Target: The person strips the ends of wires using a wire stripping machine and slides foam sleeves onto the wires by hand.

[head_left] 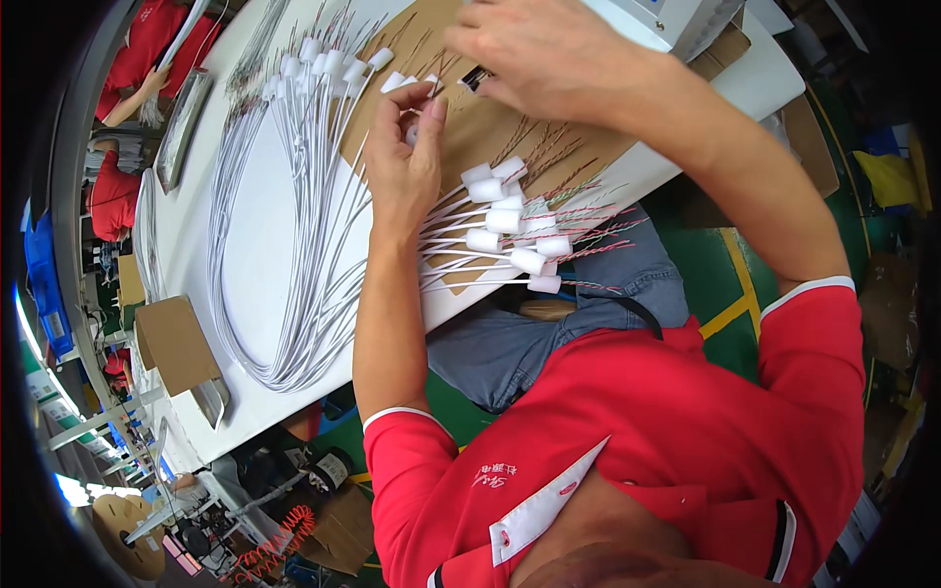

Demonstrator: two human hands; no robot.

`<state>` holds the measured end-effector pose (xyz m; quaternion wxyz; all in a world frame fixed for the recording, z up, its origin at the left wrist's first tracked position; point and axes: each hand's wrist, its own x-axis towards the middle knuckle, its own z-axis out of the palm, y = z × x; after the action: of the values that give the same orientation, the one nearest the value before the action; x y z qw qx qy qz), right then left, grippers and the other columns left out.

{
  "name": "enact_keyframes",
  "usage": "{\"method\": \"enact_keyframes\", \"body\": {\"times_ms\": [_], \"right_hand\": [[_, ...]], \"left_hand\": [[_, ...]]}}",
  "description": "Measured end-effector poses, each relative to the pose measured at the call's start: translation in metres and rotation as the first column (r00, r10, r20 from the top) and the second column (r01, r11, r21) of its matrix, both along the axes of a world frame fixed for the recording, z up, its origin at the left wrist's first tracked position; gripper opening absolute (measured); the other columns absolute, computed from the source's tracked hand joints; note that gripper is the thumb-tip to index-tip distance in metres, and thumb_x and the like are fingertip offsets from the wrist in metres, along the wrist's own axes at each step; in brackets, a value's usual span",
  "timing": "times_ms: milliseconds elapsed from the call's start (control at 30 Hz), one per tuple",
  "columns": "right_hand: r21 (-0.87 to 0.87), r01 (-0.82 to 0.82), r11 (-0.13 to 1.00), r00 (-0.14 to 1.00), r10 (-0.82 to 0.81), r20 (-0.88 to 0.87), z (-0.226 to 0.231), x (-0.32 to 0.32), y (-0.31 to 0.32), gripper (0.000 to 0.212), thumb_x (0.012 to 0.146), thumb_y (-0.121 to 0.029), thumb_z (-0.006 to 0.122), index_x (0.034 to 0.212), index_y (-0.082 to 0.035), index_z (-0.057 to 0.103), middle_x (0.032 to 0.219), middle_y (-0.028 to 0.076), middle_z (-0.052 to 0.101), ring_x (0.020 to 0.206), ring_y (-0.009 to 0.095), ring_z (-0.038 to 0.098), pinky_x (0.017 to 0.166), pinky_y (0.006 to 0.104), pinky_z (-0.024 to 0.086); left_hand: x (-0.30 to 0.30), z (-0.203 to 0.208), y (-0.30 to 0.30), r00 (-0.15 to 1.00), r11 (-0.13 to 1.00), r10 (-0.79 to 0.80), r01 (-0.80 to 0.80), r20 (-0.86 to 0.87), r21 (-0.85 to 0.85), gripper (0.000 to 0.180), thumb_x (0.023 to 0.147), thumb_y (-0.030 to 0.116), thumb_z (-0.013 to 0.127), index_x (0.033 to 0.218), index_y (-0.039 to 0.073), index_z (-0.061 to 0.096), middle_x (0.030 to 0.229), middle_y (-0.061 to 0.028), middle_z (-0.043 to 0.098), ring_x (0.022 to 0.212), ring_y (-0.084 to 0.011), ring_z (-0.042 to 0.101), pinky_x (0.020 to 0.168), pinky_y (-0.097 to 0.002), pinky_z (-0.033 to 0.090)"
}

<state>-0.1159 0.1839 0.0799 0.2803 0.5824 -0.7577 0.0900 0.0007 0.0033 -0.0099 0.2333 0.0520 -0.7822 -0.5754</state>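
Note:
In front of me, my left hand is closed around a white cable, with a white foam-like sleeve showing between its fingers. Thin twisted wires rise past the fingertips. My right hand reaches across from the right, its fingers bent beside a small dark piece; whether they grip anything is hidden. Right of my left wrist lies a bunch of white cables with sleeved ends and bare twisted coloured wires. Another bundle of white cables loops to the left, its sleeved ends at the far side.
Brown cardboard covers part of the white table. A white machine housing stands at the far right. An open cardboard box sits at the left table edge. People in red shirts are at the far left.

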Motion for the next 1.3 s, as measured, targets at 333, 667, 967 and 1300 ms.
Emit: {"method": "enact_keyframes", "body": {"times_ms": [333,667,967,1300], "right_hand": [[0.407,0.036,0.913,0.998,-0.015,-0.056,0.003,-0.036,0.0,0.013,0.078,-0.013,0.066,0.081,-0.007,0.077,0.088,0.011,0.074,0.099,0.028,0.066,0.096,0.0463,0.041],[0.374,0.052,0.926,0.99,0.002,-0.142,-0.001,-0.035,-0.002,0.015,0.078,-0.015,0.066,0.082,-0.006,0.077,0.088,0.013,0.072,0.097,0.028,0.066,0.097,0.0456,0.04],[0.404,0.065,0.912,0.995,-0.026,-0.1,0.006,-0.031,-0.004,0.013,0.079,-0.012,0.065,0.082,-0.006,0.076,0.087,0.014,0.071,0.095,0.028,0.066,0.098,0.0458,0.04],[0.361,0.048,0.931,0.995,-0.015,-0.095,-0.001,-0.035,-0.003,0.014,0.078,-0.011,0.065,0.081,-0.004,0.076,0.085,0.014,0.072,0.096,0.03,0.067,0.1,0.0476,0.039]], "left_hand": [[-0.005,0.005,0.01,0.977,0.905,0.088,-0.16,-0.194,-0.395,0.008,0.096,0.006,0.072,0.1,-0.001,0.071,0.087,-0.0093,0.067,0.076,-0.0149,0.064,0.066,-0.0281,0.051],[0.005,0.012,0.003,0.969,0.913,0.023,-0.12,-0.244,-0.389,0.008,0.089,0.001,0.073,0.097,0.002,0.074,0.076,-0.0068,0.063,0.06,-0.0133,0.057,0.056,-0.0267,0.045],[0.001,0.008,0.003,0.971,0.833,-0.008,-0.126,-0.239,-0.538,0.01,0.088,0.003,0.075,0.097,0.006,0.076,0.075,-0.0072,0.061,0.059,-0.0181,0.057,0.056,-0.0308,0.045],[0.0,0.009,0.004,0.976,0.816,0.015,-0.137,-0.216,-0.562,0.01,0.088,0.005,0.075,0.098,0.005,0.076,0.076,-0.0082,0.062,0.061,-0.0196,0.059,0.057,-0.0325,0.047]]}}
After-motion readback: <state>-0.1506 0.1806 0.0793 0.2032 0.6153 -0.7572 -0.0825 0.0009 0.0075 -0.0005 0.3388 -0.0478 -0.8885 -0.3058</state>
